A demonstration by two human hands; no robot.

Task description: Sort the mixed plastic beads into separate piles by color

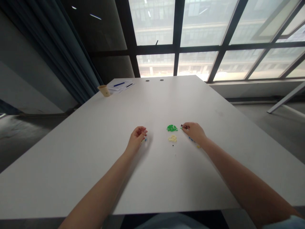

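Observation:
Small green pieces (pixel 172 128) lie in a pile on the white table (pixel 162 108), with a pale yellow pile (pixel 172 138) just nearer to me. A tiny black piece (pixel 172 145) sits below the yellow ones. My right hand (pixel 192 130) is closed in a pinch right of the green pile, at some dark and green bits; what it grips is too small to name. Blue pieces (pixel 191 139) and a yellow piece (pixel 198 146) show beside its wrist. My left hand (pixel 138 135) has its fingers curled together, near a small blue piece (pixel 145 140); its contents are unclear.
At the table's far left stand a tan paper cup (pixel 104 91) and papers (pixel 116 87) with a blue pen (pixel 119 84) and a dark pen (pixel 129 85) on them. Two round grommets are set near the far edge. Windows rise behind the table.

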